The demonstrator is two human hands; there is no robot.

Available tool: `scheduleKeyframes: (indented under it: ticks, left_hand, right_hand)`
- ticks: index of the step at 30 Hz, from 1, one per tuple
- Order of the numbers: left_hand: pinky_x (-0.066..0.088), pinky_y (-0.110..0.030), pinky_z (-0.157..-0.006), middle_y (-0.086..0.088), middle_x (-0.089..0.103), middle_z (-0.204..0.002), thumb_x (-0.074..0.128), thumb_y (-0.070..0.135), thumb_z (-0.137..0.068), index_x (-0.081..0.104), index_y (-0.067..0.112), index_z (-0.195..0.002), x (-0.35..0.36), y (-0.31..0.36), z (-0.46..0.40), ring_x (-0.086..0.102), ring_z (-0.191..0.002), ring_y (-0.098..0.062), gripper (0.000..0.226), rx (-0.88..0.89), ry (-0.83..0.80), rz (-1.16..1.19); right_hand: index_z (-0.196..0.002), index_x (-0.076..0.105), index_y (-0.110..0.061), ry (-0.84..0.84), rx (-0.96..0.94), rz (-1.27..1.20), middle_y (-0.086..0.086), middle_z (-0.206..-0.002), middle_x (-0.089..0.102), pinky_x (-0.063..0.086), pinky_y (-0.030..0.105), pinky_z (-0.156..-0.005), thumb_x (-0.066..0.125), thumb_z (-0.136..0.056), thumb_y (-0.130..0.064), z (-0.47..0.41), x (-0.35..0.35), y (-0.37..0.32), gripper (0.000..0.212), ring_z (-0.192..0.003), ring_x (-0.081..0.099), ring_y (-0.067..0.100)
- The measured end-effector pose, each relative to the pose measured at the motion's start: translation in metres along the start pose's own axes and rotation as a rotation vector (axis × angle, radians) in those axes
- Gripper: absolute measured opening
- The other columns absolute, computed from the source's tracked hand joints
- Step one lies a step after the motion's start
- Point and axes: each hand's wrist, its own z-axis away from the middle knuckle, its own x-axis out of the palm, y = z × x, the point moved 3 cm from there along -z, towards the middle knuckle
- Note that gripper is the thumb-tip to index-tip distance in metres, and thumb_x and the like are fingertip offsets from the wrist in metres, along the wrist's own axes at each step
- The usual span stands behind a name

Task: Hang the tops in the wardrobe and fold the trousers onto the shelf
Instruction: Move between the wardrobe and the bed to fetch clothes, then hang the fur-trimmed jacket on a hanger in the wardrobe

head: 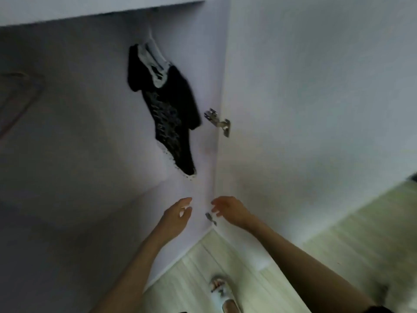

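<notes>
Far left of both grips, blurred, an empty hanger (21,98) inside the wardrobe (79,154). Above the left grip, hanging on a white hanger (155,57), a black top with pale lace trim (168,109). Left hand (178,211) released, fingers relaxed, holding nothing. Right hand (228,208) released too, fingers loosely bent, just beside the lower door hinge (211,219). Above the right grip, the upper hinge (217,122) on the open door (316,109). Below, a slipper (222,292) on the wooden floor (338,245).
</notes>
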Motion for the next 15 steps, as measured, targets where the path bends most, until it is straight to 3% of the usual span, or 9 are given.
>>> scheduleKeyframes:
  ticks: [2,5,7,12,15]
  left_hand:
    - [0.038,-0.020,-0.096,0.000,0.058,-0.120,0.043,0.010,-0.099,0.054,0.016,-0.125,0.032,0.002,0.008,0.053,-0.118,-0.020,0.029,0.034,-0.134,-0.028]
    - [0.039,-0.034,-0.104,-0.011,0.060,-0.120,0.040,0.002,-0.098,0.054,0.004,-0.124,0.088,0.018,0.029,0.054,-0.117,-0.029,0.030,0.073,-0.327,-0.110]
    - [0.037,-0.039,-0.106,-0.017,0.057,-0.126,0.040,0.002,-0.098,0.051,-0.002,-0.127,0.123,0.033,0.046,0.052,-0.119,-0.032,0.031,0.121,-0.439,-0.166]
    - [0.032,-0.021,-0.099,-0.008,0.053,-0.134,0.040,0.008,-0.099,0.053,0.004,-0.129,0.237,0.075,0.133,0.048,-0.125,-0.022,0.033,0.409,-0.755,-0.374]
    - [0.032,-0.021,-0.099,-0.011,0.053,-0.135,0.040,0.005,-0.098,0.052,0.003,-0.129,0.270,0.084,0.168,0.048,-0.125,-0.022,0.033,0.501,-0.818,-0.438]
  right_hand:
    - [-0.121,0.059,-0.002,0.149,0.077,-0.143,0.015,-0.114,0.066,0.048,0.016,-0.074,0.042,-0.098,-0.011,0.044,-0.001,0.037,0.030,-0.096,0.064,0.027]
    - [-0.120,0.058,-0.002,0.325,0.221,-0.300,0.016,-0.107,0.069,0.042,0.006,-0.056,0.037,-0.100,-0.011,0.120,0.003,0.099,0.031,-0.081,0.063,0.019]
    - [-0.119,0.059,-0.002,0.422,0.293,-0.383,0.017,-0.105,0.069,0.040,0.006,-0.054,0.038,-0.099,-0.010,0.163,0.006,0.131,0.030,-0.074,0.062,0.015]
    - [-0.116,0.059,0.002,0.777,0.491,-0.600,0.021,-0.100,0.069,0.038,0.007,-0.050,0.040,-0.097,-0.006,0.309,0.024,0.214,0.028,-0.058,0.058,0.004]
    - [-0.118,0.059,-0.001,0.880,0.595,-0.616,0.015,-0.099,0.070,0.043,0.012,-0.056,0.040,-0.098,-0.010,0.367,0.041,0.242,0.029,-0.067,0.063,0.013]
